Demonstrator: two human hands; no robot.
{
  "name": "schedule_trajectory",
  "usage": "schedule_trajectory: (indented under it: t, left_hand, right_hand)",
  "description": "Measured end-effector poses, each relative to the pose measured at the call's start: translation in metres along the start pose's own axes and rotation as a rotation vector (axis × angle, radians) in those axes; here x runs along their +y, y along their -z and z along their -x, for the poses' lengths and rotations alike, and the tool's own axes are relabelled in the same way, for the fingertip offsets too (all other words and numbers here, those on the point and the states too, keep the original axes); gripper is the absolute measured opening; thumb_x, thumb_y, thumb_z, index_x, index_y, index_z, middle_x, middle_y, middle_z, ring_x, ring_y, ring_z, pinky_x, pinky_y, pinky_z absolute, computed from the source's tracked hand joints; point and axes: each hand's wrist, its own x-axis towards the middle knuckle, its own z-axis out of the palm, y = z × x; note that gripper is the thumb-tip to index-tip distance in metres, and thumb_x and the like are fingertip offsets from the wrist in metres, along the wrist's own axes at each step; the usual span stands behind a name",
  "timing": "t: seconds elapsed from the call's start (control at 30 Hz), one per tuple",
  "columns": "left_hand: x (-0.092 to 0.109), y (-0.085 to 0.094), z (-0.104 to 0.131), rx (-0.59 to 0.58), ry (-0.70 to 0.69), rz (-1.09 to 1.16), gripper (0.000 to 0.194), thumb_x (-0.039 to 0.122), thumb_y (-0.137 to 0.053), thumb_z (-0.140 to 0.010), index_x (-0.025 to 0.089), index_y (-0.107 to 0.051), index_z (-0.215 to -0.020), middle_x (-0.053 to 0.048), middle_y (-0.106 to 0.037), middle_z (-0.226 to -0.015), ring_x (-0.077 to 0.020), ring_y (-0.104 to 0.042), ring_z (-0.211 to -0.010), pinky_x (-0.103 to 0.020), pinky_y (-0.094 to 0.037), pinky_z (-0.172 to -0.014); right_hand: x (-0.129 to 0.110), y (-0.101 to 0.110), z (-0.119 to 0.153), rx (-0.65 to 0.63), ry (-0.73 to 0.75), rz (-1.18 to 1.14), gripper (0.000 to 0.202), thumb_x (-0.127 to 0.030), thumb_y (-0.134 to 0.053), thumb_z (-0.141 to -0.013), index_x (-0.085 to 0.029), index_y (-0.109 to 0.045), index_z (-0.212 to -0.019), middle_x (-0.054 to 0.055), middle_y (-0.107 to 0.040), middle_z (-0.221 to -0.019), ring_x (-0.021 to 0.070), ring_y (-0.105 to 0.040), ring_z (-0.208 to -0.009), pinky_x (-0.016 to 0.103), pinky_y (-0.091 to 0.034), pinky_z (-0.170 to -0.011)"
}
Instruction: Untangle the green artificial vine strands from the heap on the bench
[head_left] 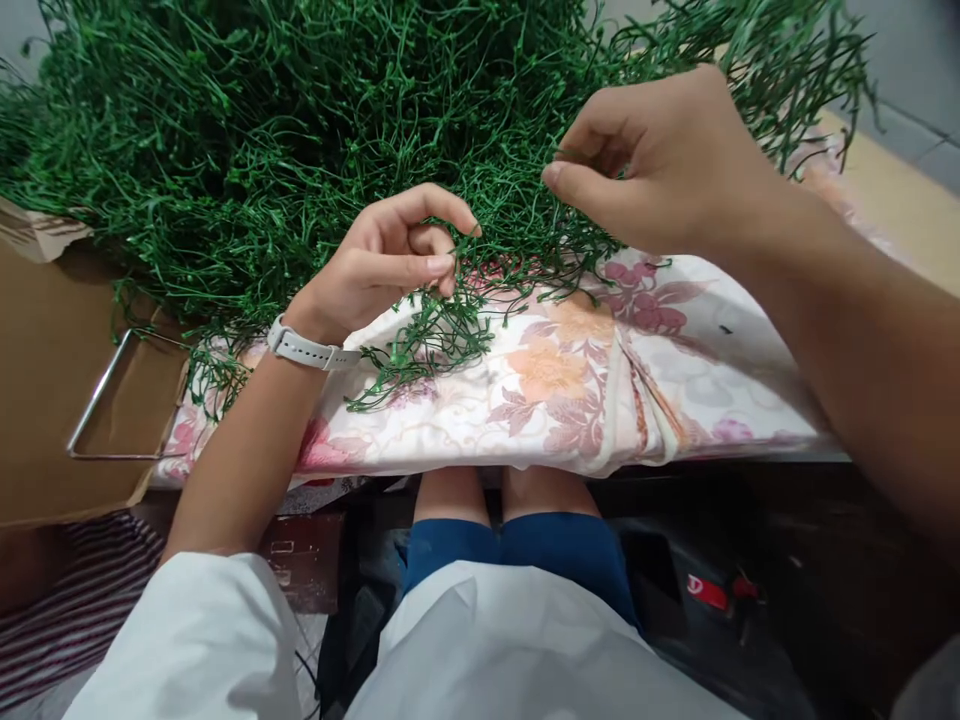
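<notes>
White shirt (pixel 510 650) nearest; green stem pile (pixel 262 150) beyond, spilling onto flowered cloth (pixel 555 370); right hand (pixel 667 160) over pile; left hand (pixel 386 250) loosely curled by clump (pixel 431 345), cannot tell if gripping; stem (pixel 576 156) pinched in right fingertips.

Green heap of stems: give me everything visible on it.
The green heap is a tangle of thin, curved, plastic-looking stems with small nubs, lying loose across the far part of the floral cloth. Strands fan outward at upper right; at left some overlap the cardboard. The left hand is at its near edge, the right hand in front of it; exact finger contact is unclear.
</notes>
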Motion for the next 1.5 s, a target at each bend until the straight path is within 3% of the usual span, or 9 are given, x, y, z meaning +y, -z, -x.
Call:
schedule_trajectory:
  t: [0.17,0.27,0.37,0.43,0.6,0.83,1.13,1.23,1.5]
  left_hand:
    - [-0.002,0.002,-0.001,-0.007,-0.001,-0.065,0.04,0.04,-0.097,-0.068,0.02,-0.076,-0.097,0.001,-0.069,-0.07,-0.0141,-0.071,-0.063,-0.026,-0.057,-0.058]
    - [-0.005,0.004,-0.002,-0.026,-0.015,-0.007,0.036,0.033,-0.097,-0.071,0.022,-0.078,-0.1,0.002,-0.073,-0.074,-0.0118,-0.07,-0.065,-0.024,-0.055,-0.057]
    - [-0.009,0.004,-0.003,-0.079,-0.062,0.047,0.037,0.027,-0.097,-0.073,0.024,-0.078,-0.105,0.002,-0.078,-0.08,-0.0095,-0.072,-0.071,-0.021,-0.057,-0.063]
    - [-0.012,0.004,-0.003,-0.093,-0.077,0.043,0.041,0.028,-0.098,-0.073,0.025,-0.076,-0.108,0.002,-0.08,-0.084,-0.0102,-0.074,-0.076,-0.022,-0.059,-0.068]
    - [-0.015,0.002,-0.003,-0.037,-0.046,-0.016,0.051,0.038,-0.101,-0.071,0.023,-0.068,-0.107,0.002,-0.081,-0.088,-0.0117,-0.076,-0.083,-0.023,-0.06,-0.073]
    - [-0.01,-0.005,0.0,0.047,-0.032,-0.068,0.057,0.043,-0.102,-0.069,0.023,-0.067,-0.11,0.002,-0.078,-0.09,-0.0134,-0.074,-0.089,-0.026,-0.057,-0.076]
    - [-0.022,0.0,-0.004,0.028,-0.118,-0.063,0.062,0.05,-0.1,-0.069,0.027,-0.07,-0.119,0.0,-0.078,-0.089,-0.0182,-0.071,-0.09,-0.03,-0.055,-0.078]
    - [-0.019,-0.004,-0.003,0.11,-0.094,-0.096,0.062,0.051,-0.098,-0.071,0.026,-0.069,-0.119,-0.002,-0.075,-0.092,-0.0189,-0.072,-0.092,-0.029,-0.055,-0.075]
    - [-0.014,-0.016,0.0,0.2,-0.008,-0.057,0.053,0.056,-0.095,-0.074,0.024,-0.064,-0.103,0.001,-0.065,-0.092,-0.0102,-0.065,-0.074,-0.021,-0.048,-0.06]
  right_hand:
    - [0.035,-0.012,-0.007,0.209,0.214,0.082,0.018,-0.021,-0.085,-0.084,-0.025,-0.067,-0.082,0.002,-0.064,-0.072,0.0175,-0.052,-0.074,0.032,-0.041,-0.07]
    - [0.035,-0.013,-0.006,0.253,0.23,0.07,0.019,-0.016,-0.083,-0.083,-0.024,-0.067,-0.091,0.004,-0.069,-0.082,0.0181,-0.053,-0.08,0.033,-0.041,-0.078]
    - [0.014,-0.01,0.001,0.085,0.237,0.002,0.009,-0.024,-0.072,-0.095,-0.021,-0.066,-0.089,0.007,-0.071,-0.09,0.0169,-0.056,-0.083,0.033,-0.04,-0.08]
    - [-0.003,-0.012,0.007,-0.081,0.281,-0.1,0.023,-0.035,-0.065,-0.103,-0.019,-0.067,-0.087,0.007,-0.07,-0.088,0.0156,-0.057,-0.081,0.033,-0.04,-0.079]
    - [-0.023,-0.029,0.019,-0.309,0.41,-0.275,0.034,-0.05,-0.063,-0.104,-0.018,-0.066,-0.092,0.006,-0.067,-0.088,0.0156,-0.056,-0.08,0.031,-0.041,-0.076]
    - [-0.019,-0.044,0.024,-0.286,0.327,-0.35,0.033,-0.051,-0.066,-0.103,-0.019,-0.063,-0.106,0.004,-0.065,-0.092,0.0151,-0.055,-0.078,0.029,-0.043,-0.075]
    - [-0.023,-0.043,0.024,-0.246,0.355,-0.368,0.031,-0.048,-0.067,-0.104,-0.019,-0.072,-0.097,0.005,-0.067,-0.09,0.0162,-0.058,-0.082,0.029,-0.045,-0.075]
    - [-0.027,-0.04,0.024,-0.223,0.285,-0.456,0.031,-0.049,-0.071,-0.101,-0.02,-0.077,-0.096,0.006,-0.069,-0.093,0.016,-0.061,-0.082,0.03,-0.048,-0.075]
    - [-0.029,-0.04,0.023,-0.134,0.153,-0.613,0.036,-0.055,-0.086,-0.087,-0.02,-0.079,-0.087,0.005,-0.073,-0.085,0.0141,-0.058,-0.073,0.03,-0.047,-0.069]
